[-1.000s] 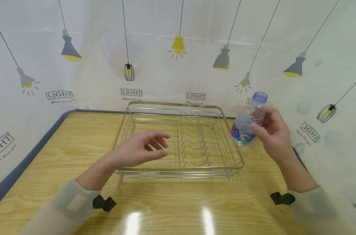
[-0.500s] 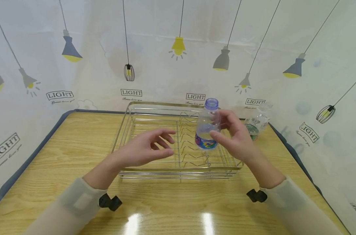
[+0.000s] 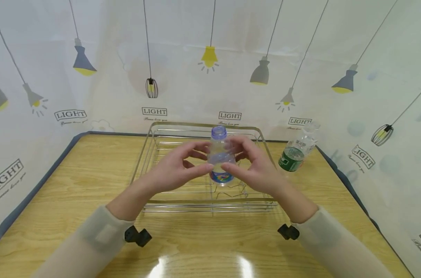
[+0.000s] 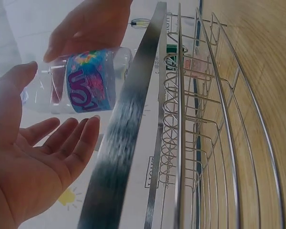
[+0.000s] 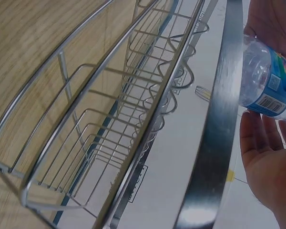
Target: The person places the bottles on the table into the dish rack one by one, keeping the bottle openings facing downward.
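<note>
A clear plastic bottle [image 3: 221, 177] with a purple neck and a colourful label stands upright above the metal dish rack [image 3: 182, 201]. My right hand [image 3: 260, 172] holds it from the right, thumb toward me and fingers behind. From the left my left hand [image 3: 177, 166] reaches up to it, with loosely bent fingers and its thumb tip right at the bottle's side. In the left wrist view, the left fingertips [image 4: 91, 125] lie just beside the label. The bottle's mouth shows no cap.
A second clear bottle [image 3: 290, 159] with a green label stands on the wooden table [image 3: 210, 239], right of the rack. Wire dividers [image 5: 174, 86] run along the inside of the rack. A white cloth [image 3: 182, 50] printed with lamps hangs behind the table.
My right hand has carried the bottle leftward from the table's right side to over the rack's middle. My left hand has moved slightly right, up to the bottle. The green-labelled bottle has come into view.
</note>
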Motion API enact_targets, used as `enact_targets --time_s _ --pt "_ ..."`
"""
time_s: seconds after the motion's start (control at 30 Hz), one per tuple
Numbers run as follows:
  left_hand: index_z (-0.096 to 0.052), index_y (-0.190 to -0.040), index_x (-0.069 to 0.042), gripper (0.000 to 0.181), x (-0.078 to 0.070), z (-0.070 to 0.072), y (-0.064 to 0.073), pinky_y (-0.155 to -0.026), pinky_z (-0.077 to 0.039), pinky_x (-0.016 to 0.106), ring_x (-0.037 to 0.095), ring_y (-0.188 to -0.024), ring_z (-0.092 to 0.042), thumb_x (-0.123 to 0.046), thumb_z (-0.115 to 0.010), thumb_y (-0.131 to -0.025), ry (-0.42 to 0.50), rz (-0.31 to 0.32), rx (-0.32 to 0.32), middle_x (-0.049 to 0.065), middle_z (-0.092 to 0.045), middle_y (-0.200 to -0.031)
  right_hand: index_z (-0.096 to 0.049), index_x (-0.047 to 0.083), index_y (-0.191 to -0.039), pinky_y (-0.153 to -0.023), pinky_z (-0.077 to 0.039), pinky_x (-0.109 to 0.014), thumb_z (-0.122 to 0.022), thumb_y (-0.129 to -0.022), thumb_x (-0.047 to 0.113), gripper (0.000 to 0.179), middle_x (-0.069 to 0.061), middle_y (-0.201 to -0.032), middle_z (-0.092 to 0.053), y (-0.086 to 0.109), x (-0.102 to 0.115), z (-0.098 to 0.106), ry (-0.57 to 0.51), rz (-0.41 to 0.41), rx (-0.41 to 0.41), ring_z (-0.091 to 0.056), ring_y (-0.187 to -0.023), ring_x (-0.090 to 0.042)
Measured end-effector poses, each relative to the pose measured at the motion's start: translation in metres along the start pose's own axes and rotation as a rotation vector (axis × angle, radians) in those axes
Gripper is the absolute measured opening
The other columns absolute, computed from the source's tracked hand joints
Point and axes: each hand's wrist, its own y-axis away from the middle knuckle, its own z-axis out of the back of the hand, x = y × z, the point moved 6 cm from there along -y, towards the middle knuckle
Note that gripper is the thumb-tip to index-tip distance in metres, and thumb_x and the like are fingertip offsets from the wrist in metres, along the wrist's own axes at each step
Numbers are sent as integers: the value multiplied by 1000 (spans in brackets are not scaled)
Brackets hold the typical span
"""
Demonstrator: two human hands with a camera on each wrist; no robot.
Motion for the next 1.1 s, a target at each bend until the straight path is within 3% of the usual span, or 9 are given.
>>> enact_targets --time_s 0.4,0.67,0.87,1.0,1.1 --pt "-58 -150 -20 51 -3 4 -1 -102 -61 45 25 -133 -65 -28 -77 -104 10 -23 -63 5 -67 -139 -54 9 -153 -101 -61 -37 -85 -96 12 65 -8 -140 -66 -6 5 -18 51 -35 57 -69 -120 -21" --pt "-57 -152 -20 54 0 11 2 -97 -62 43 27 -128 -67 -27 -79 -103 52 -29 -88 8 -69 -140 -50 10 -158 -107 -59 -44 -87 -96 13 72 -8 -148 -62 -4 0 -20 43 -56 95 -68 -127 -23" --pt "-60 -145 -16 45 5 15 4 -93 -63 46 27 -126 -68 -21 -78 -104 103 -45 -99 12 -68 -139 -51 12 -158 -109 -58 -46 -87 -96 15 71 -7 -150 -62 -1 -7 -19 49 -85 111 -67 -129 -24" --pt "-61 -142 -17 44 8 19 6 -90 -65 41 28 -122 -70 -18 -80 -102 122 -53 -117 17 -69 -138 -51 10 -157 -110 -56 -49 -87 -95 15 72 -9 -152 -60 1 -10 -18 41 -103 115 -66 -129 -26" --pt "-60 -142 -15 46 10 21 7 -88 -65 38 29 -119 -71 -14 -81 -100 146 -59 -126 15 -70 -135 -50 9 -157 -111 -55 -51 -87 -95 14 73 -10 -154 -59 2 -11 -17 33 -112 115 -65 -130 -28"
